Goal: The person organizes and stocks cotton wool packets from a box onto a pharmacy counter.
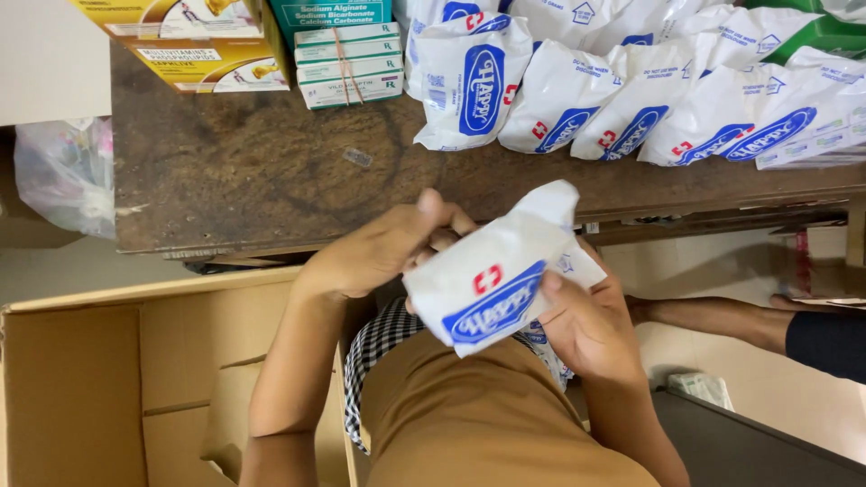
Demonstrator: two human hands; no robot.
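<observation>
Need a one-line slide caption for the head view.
Both hands, left and right, hold a white paper bag above a brown table.

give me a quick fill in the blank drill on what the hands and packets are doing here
1. Both hands, left hand and right hand, hold one white paper packet with a blue oval and a small ____ cross.
2. More white packets lie in a row on the ____ wooden table.
3. The green-and-white boxes are bound with a ____ band.
4. An open ____ box stands on the left.

Missing words: red; brown; rubber; cardboard
</observation>
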